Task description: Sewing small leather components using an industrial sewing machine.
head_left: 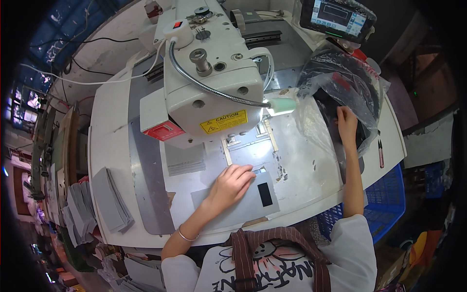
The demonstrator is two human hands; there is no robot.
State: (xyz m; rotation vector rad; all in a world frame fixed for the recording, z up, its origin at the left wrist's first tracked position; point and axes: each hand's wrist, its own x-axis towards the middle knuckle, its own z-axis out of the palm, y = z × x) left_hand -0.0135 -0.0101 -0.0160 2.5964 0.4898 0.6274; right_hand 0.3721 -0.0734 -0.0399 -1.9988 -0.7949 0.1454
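My left hand (229, 189) lies on a flat grey panel (233, 214) at the front of the sewing machine's plate, its fingers stretched out. On that panel's right side is a black rectangular patch (265, 194). Just past my left fingertips shows a small shiny bluish piece (260, 171). My right hand (346, 124) is at a clear plastic bag (311, 114) on the right, over the black pieces (327, 104) in it. Its fingers are bent and pressed together; whatever is between them is too small to make out.
The white sewing machine head (209, 97) stands over the plate, with a lit lamp (281, 106) at its side. Grey panels lie stacked under it (185, 158) and at left (113, 199). Small snips (381, 152), a blue basket (389, 194) and a control screen (336, 18) are on the right.
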